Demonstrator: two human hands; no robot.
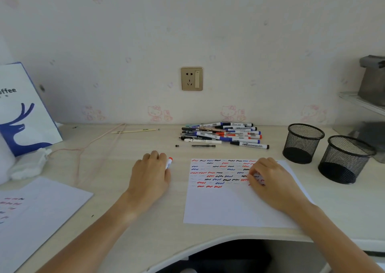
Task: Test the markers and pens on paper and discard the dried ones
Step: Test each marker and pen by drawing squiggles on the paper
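The left hand is curled around a red-capped marker pointing to 12 o'clock, while the right hand, fingers bunched on the scribbled paper, sits nearer the marker pile up at 11 o'clock.

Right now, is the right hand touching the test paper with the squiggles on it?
Touching. The head view shows the right hand resting flat on the test paper, covering the right end of the squiggle rows, with no gap visible beneath the fingers.
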